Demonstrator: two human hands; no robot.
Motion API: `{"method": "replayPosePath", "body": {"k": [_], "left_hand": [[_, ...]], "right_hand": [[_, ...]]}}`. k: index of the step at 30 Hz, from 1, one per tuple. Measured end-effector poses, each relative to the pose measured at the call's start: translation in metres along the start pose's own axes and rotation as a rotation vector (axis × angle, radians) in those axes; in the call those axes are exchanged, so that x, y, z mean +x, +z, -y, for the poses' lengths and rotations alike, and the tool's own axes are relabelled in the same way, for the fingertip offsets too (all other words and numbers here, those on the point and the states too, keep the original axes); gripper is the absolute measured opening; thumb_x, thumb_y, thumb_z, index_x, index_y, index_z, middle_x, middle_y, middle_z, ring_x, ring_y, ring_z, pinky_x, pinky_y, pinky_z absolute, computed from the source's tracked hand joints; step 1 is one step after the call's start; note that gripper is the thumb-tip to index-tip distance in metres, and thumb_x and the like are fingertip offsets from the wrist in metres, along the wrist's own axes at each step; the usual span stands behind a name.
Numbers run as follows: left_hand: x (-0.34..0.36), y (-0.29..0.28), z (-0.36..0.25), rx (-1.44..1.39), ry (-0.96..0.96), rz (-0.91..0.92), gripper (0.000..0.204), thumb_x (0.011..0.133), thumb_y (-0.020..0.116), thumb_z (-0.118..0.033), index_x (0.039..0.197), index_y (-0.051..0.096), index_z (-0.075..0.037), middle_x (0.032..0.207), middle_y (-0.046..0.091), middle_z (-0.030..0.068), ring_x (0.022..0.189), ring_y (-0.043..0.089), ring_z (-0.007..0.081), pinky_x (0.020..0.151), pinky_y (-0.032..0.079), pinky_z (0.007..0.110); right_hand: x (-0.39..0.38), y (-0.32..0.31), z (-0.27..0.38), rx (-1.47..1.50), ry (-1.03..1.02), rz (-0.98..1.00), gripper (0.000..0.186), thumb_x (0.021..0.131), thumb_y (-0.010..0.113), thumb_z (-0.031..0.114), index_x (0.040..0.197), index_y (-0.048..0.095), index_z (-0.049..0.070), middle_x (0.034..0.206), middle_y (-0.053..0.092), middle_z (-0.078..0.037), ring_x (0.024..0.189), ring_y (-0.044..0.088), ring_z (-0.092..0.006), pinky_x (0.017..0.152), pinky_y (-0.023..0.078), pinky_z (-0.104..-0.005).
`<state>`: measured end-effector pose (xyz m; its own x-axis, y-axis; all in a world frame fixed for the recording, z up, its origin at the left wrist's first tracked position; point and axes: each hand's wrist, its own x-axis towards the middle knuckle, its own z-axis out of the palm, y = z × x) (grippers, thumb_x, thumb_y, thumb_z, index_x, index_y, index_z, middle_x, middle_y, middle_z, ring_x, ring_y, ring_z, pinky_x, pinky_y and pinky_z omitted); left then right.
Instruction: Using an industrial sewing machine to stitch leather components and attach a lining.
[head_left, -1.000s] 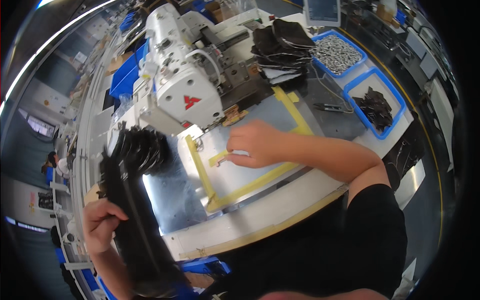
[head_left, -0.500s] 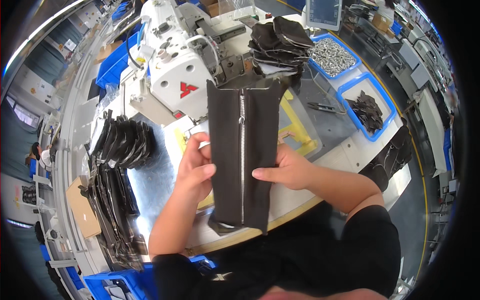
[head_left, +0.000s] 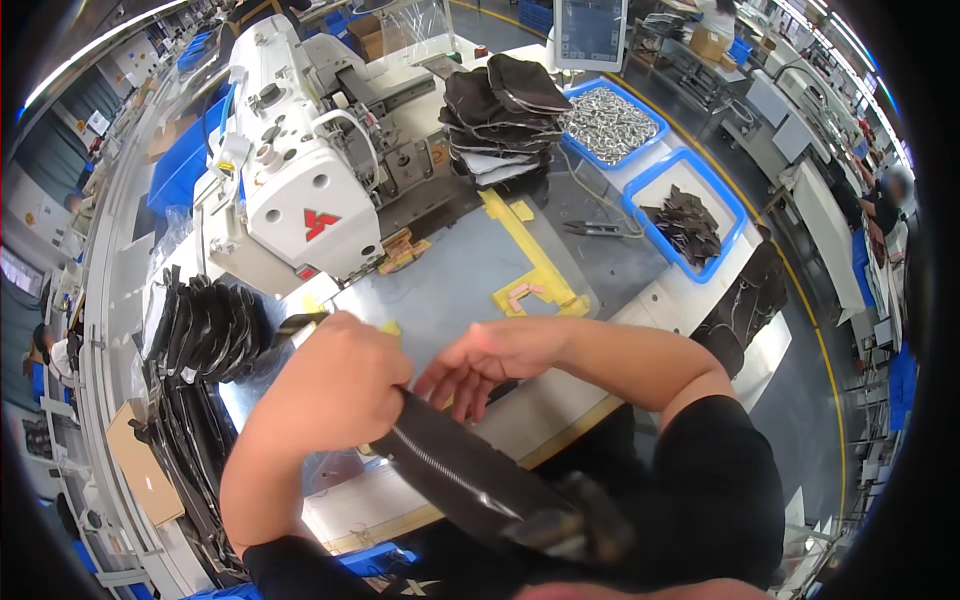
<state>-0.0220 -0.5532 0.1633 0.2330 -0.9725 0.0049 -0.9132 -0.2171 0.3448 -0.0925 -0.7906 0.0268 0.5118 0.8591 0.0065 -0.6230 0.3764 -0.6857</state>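
Observation:
The dark brown fabric panel [head_left: 455, 460] with a silver metal zipper slants down toward my body, from the front edge of the table to my lap. My left hand [head_left: 345, 385] is closed on its upper left end. A short striped strip [head_left: 300, 323] pokes out beyond that hand; I cannot tell if it belongs to the panel. The panel's lower end is smeared by motion. My right hand [head_left: 495, 360] hovers just above the panel's upper edge, its fingers apart and loosely bent, seemingly holding nothing.
A white sewing machine [head_left: 300, 190] stands at the back left. Dark fabric piles lie behind [head_left: 505, 115] and at left [head_left: 210, 330]. At right are a blue tray [head_left: 664, 128] of metal parts, another blue tray [head_left: 741, 215] of dark scraps, and thread snips [head_left: 597, 229].
The panel was upright between both hands; now it is tilted down toward my lap. My right hand has let go of it, and my left hand has turned over, holding one end.

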Motion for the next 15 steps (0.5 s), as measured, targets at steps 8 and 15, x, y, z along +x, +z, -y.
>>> {"method": "replayPosePath", "body": {"k": [8,15], "left_hand": [[0.007,0.07,0.012,0.223,-0.151,-1.046,0.033,0.076,0.08,-0.007,0.106,0.068,-0.003,0.111,0.067,0.0163,0.107,0.063,0.036,0.098,0.051,0.047],[-0.015,0.118,0.055,-1.502,-0.494,-0.568,0.053,0.094,0.078,-0.03,0.132,0.066,0.005,0.115,0.075,0.0081,0.104,0.068,0.017,0.095,0.053,0.034]], "right_hand": [[0.006,0.017,-0.003,-0.636,-0.07,-0.521,0.048,0.095,0.077,0.026,0.127,0.066,-0.008,0.116,0.075,-0.017,0.106,0.071,-0.0207,0.093,0.056,-0.0387],[0.011,0.029,0.037,-0.615,0.074,-0.927,0.052,0.095,0.08,0.028,0.135,0.065,-0.001,0.119,0.075,-0.012,0.108,0.07,-0.0192,0.096,0.056,-0.0364]]}}
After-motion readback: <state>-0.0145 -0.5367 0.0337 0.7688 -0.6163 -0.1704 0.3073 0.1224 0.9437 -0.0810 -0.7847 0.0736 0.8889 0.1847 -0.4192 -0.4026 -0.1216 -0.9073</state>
